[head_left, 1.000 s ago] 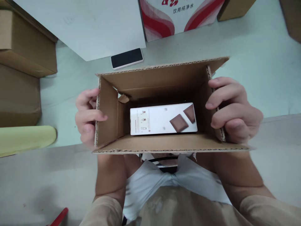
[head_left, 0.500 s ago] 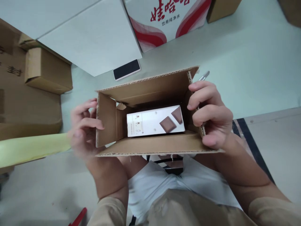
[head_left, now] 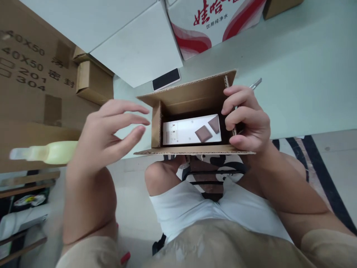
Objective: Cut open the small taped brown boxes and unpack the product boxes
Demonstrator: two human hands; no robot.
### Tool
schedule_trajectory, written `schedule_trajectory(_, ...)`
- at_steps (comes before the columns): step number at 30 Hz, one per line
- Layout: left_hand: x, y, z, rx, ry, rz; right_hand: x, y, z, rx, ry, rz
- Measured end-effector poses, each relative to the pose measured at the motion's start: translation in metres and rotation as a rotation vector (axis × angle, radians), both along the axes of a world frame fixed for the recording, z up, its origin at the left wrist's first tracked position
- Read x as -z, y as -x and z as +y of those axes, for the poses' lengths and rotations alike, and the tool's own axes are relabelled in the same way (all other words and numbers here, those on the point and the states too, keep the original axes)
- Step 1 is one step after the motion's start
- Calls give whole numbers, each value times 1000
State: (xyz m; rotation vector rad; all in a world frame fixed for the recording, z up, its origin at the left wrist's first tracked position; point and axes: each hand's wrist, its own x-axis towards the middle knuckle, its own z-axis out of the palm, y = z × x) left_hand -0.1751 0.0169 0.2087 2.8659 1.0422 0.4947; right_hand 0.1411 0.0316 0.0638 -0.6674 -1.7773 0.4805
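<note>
An open cardboard box (head_left: 189, 89) stands at the table's near edge with its top flaps raised. Inside lies a white carton (head_left: 185, 132) printed with brown squares at its right end. My right hand (head_left: 248, 117) grips the box's right flap, fingers over its inner face and thumb low against it. To the left of the box, my left hand (head_left: 117, 130) is apart from it, holding nothing, with fingers stretched toward the left flap. A slim metal tool (head_left: 256, 83) shows partly behind my right hand; its kind is hidden.
Behind the box, a dark-screened phone (head_left: 166, 79) lies against a large white box (head_left: 139, 48). A red-and-white water carton (head_left: 214, 26) stands farther back. On the left are a small brown box (head_left: 93, 82), a large printed carton (head_left: 30, 70) and a yellowish bottle (head_left: 55, 152).
My left hand has let go of the box's left flap and moved off to the left. That flap now stands more upright. My right hand keeps its grip, and the view has shifted.
</note>
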Motion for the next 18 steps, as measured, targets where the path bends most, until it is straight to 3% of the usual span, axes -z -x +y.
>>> schedule_trajectory(3, -24, -66, 3, 140, 192, 155, -1, 0, -1, -34, -3, 37)
schedule_trajectory(4, -24, -86, 5, 93, 250, 219, -1, 0, -2, -40, -4, 40)
schedule_trajectory(8, 2, -136, 18, -76, 456, 642, 0, -1, -3, -16, 23, -8)
schedule_trajectory(13, 34, -140, 31, -43, 539, 778, -3, -2, -7, -3, -2, -29)
schedule_trajectory(18, 39, -132, 27, -59, 415, 788, -3, 0, -7, -76, -139, 129)
